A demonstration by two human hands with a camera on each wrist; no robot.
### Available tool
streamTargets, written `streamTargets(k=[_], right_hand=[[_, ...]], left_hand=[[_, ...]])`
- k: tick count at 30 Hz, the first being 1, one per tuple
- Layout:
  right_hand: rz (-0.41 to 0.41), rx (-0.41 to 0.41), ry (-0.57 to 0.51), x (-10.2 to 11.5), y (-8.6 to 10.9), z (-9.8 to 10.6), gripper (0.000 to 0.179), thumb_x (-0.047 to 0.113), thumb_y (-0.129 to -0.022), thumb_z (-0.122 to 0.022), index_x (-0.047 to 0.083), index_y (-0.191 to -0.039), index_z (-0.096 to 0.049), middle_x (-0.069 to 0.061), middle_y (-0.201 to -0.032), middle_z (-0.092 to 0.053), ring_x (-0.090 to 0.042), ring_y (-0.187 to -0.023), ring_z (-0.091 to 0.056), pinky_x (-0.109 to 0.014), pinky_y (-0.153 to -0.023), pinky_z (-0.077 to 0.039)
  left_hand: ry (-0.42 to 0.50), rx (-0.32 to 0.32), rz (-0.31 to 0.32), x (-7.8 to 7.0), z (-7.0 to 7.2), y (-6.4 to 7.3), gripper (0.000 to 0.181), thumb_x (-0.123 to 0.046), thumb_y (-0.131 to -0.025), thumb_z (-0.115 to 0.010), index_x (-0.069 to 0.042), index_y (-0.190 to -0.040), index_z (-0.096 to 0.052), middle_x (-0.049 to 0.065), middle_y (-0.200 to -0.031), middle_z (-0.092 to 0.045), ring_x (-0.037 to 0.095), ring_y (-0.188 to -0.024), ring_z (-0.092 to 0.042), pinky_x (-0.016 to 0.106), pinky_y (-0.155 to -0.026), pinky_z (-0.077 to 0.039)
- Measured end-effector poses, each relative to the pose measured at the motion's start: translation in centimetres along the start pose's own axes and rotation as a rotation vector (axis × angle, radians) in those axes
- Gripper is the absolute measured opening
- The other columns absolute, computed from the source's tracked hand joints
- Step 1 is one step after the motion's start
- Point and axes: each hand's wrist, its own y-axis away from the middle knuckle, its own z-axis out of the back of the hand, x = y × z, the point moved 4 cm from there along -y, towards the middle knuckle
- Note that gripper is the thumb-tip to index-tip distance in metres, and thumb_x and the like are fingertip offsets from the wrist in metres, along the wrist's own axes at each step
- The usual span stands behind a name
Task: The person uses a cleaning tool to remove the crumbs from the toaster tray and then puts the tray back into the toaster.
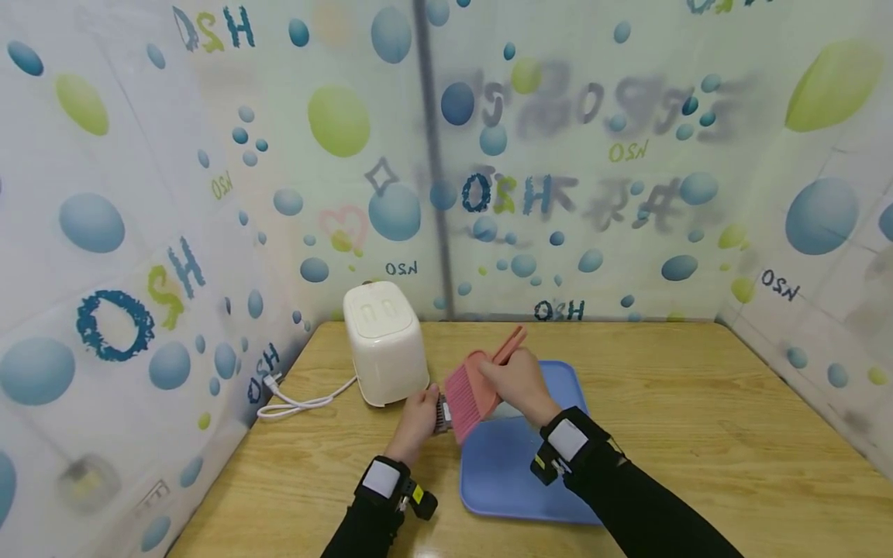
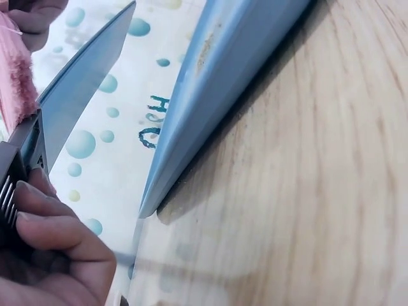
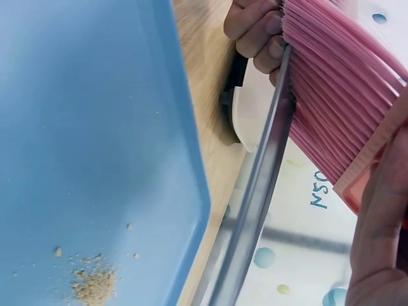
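Observation:
My left hand (image 1: 416,421) grips the dark slotted end of a toaster crumb tray (image 2: 89,83), whose shiny metal plate reaches right over a blue tray (image 1: 512,480). My right hand (image 1: 519,381) holds a pink brush (image 1: 469,394) by its handle, bristles down at the crumb tray's slotted end. In the right wrist view the bristles overlap the metal plate's edge, close by the left fingers. A small heap of tan crumbs (image 3: 95,285) lies in the blue tray, with a few loose bits around it.
A white toaster (image 1: 387,349) stands just behind my left hand, its white cord (image 1: 307,404) looped on the table to the left. A patterned curtain (image 1: 593,232) encloses the back and sides of the wooden table (image 1: 698,418).

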Motion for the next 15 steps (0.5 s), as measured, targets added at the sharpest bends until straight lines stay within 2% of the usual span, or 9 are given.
streamTargets(k=[4, 10, 15], right_hand=[[0.0, 0.004, -0.018, -0.6, 0.0, 0.2, 0.023, 0.023, -0.094, -0.067, 0.001, -0.085, -0.068, -0.007, -0.074, -0.071, -0.017, -0.059, -0.068, -0.029, -0.051, -0.052], [0.019, -0.016, 0.019, -0.8, -0.1, 0.7, 0.022, 0.021, -0.094, -0.067, 0.001, -0.087, -0.065, -0.008, -0.074, -0.071, -0.018, -0.059, -0.068, -0.032, -0.052, -0.054], [0.0, -0.024, 0.025, -0.9, -0.2, 1.1, 0.021, 0.022, -0.093, -0.068, 0.001, -0.09, -0.065, -0.008, -0.076, -0.071, -0.017, -0.06, -0.068, -0.033, -0.053, -0.055]], left_hand=[[-0.004, 0.006, 0.012, 0.2, 0.0, -0.1, 0.044, -0.032, -0.113, -0.033, 0.002, -0.108, -0.061, 0.005, -0.087, -0.059, 0.013, -0.074, -0.056, 0.026, -0.064, -0.048], [0.008, 0.0, 0.002, 0.3, 0.0, -0.2, 0.044, -0.031, -0.113, -0.033, 0.002, -0.105, -0.061, 0.004, -0.082, -0.058, 0.012, -0.069, -0.056, 0.025, -0.061, -0.048], [0.028, -0.008, 0.005, 0.3, 0.0, -0.1, 0.044, -0.032, -0.113, -0.034, 0.002, -0.105, -0.061, 0.004, -0.082, -0.059, 0.011, -0.068, -0.057, 0.024, -0.06, -0.049]])
